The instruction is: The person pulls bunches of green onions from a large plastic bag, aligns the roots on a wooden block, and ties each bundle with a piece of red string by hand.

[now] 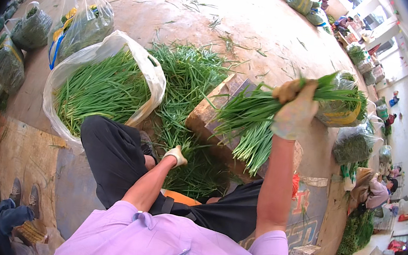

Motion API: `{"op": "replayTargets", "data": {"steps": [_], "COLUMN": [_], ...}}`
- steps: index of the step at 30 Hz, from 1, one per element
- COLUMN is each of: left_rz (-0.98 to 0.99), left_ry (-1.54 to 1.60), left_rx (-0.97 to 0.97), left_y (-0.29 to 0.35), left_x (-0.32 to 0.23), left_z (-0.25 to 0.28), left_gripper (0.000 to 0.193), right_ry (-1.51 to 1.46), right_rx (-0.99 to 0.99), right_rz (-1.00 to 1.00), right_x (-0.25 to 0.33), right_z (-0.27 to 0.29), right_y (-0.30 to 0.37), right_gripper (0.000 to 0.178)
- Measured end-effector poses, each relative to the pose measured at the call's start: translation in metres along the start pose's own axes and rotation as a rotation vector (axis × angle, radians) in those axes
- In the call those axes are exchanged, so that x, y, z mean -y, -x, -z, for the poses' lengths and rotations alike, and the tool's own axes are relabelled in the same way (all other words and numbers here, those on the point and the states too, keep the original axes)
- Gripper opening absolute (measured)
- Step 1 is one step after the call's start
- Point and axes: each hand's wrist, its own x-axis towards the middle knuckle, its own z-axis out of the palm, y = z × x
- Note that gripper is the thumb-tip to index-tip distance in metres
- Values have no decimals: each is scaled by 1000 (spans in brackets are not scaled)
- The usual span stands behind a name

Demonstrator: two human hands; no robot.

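Observation:
My right hand, in a stained pale work glove, is closed around a bunch of garlic chives, long flat green leaves sticking out on both sides of it. Below that bunch, more chives with pale stems lie on a worn wooden box. Low between my knees is my left hand, also gloved, with fingers curled against a small tuft of green leaves; its fingertips are partly hidden. A loose heap of leaves spreads over the floor in front of me.
At left stands a large white plastic bag filled with chives. Tied clear bags of greens line the far left, and a bundle with yellow tape stands right of the box. Another person's shoes show at lower left; a seated person is far right.

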Motion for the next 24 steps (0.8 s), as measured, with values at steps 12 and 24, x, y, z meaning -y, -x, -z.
{"op": "replayTargets", "data": {"steps": [12,24], "left_rz": [-494,-1281], "left_ry": [760,468], "left_rx": [-714,-611], "left_y": [50,177], "left_x": [-44,-151], "left_z": [127,132], "left_gripper": [49,109], "right_ry": [623,108], "right_rx": [234,337], "right_rz": [118,-174], "right_x": [-143,-54], "right_z": [74,14], "right_y": [13,64], "right_gripper": [32,24]}}
